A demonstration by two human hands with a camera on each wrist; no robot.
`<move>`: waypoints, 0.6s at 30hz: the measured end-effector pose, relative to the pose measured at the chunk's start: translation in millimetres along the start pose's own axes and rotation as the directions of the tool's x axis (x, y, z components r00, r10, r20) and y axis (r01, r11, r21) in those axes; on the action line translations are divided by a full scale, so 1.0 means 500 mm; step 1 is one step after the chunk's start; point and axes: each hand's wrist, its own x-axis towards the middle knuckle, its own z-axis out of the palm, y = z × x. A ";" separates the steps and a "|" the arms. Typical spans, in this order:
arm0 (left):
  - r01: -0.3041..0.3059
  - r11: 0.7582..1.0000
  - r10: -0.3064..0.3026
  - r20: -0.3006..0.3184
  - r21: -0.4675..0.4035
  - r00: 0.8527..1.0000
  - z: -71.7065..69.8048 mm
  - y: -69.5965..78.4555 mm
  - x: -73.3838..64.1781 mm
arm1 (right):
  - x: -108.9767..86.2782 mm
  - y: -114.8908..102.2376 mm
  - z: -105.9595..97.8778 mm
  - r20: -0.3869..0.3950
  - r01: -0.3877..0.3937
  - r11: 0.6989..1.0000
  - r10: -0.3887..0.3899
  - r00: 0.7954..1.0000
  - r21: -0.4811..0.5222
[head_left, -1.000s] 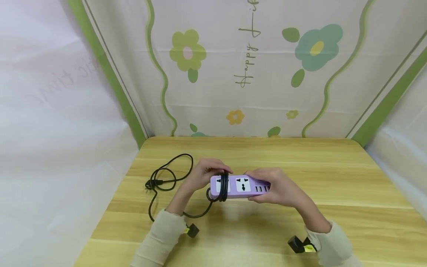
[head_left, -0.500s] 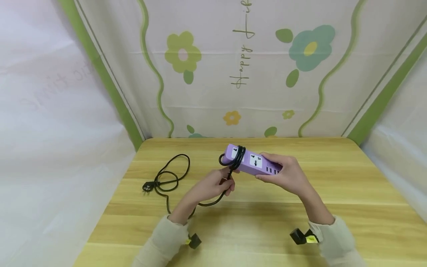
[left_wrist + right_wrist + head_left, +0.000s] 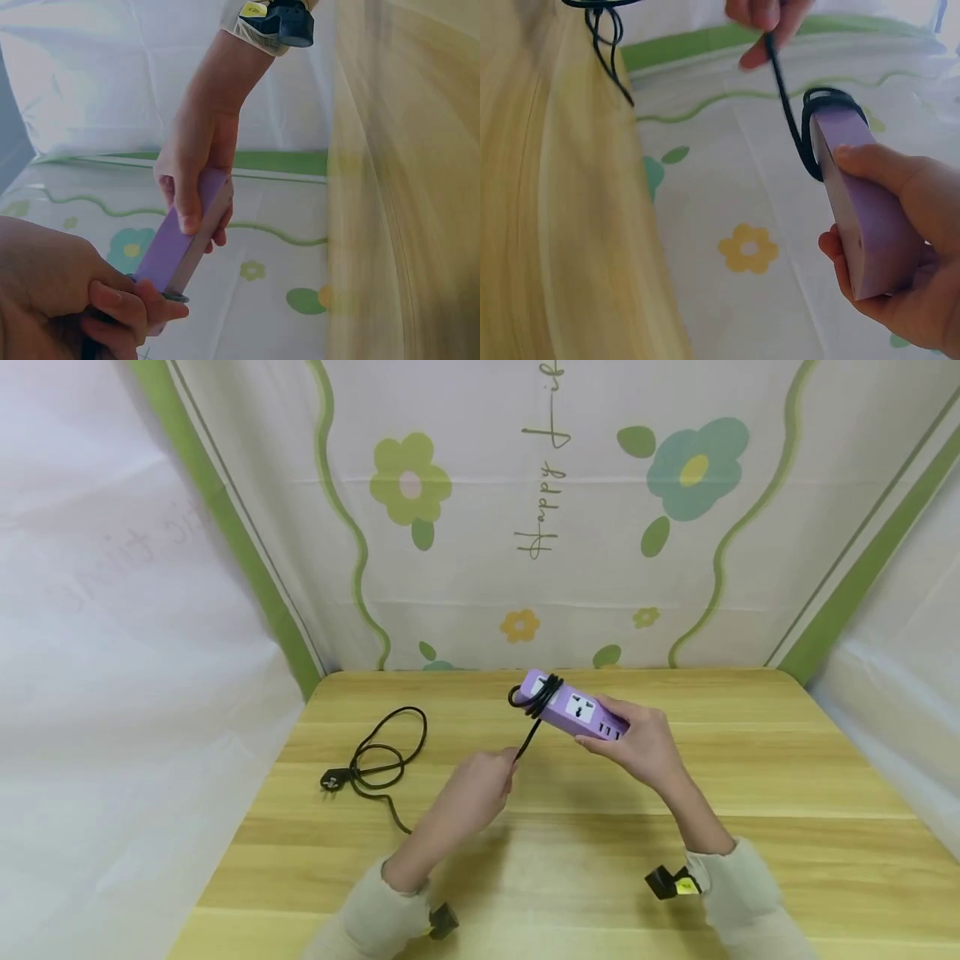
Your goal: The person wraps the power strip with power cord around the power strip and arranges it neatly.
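Observation:
A purple power strip (image 3: 564, 713) with white sockets and USB ports is held up off the table, tilted, its far-left end raised. My right hand (image 3: 642, 745) grips its near-right end, thumb on one side and fingers on the other. Several turns of black cord (image 3: 546, 695) are wound round the other end. From those turns the cord runs down taut to my left hand (image 3: 480, 787), whose curled fingers pinch it. In the right wrist view that cord (image 3: 786, 105) stretches between the left fingers and the strip. The left hand hides part of the cord.
The loose cord (image 3: 384, 747) lies in loops on the wooden table (image 3: 750, 760) at the left, ending in a black plug (image 3: 334, 779). A flowered cloth (image 3: 465, 527) hangs behind the table's far edge, with white cloth at both sides.
Both hands first held the strip level. The strip has tilted and moved away and right in my right hand. My left hand came off the strip and drew the cord toward me.

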 end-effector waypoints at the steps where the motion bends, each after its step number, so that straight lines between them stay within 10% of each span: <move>1: 0.000 0.999 0.000 -0.019 0.038 1.000 0.000 0.002 -0.001 | 0.003 0.004 0.001 -0.004 -0.009 1.000 0.009 1.000 -0.017; 18: -0.054 0.949 0.145 -0.279 0.310 0.949 -0.016 -0.008 -0.006 | -0.001 0.022 0.051 0.089 0.019 0.984 -0.003 0.996 -0.179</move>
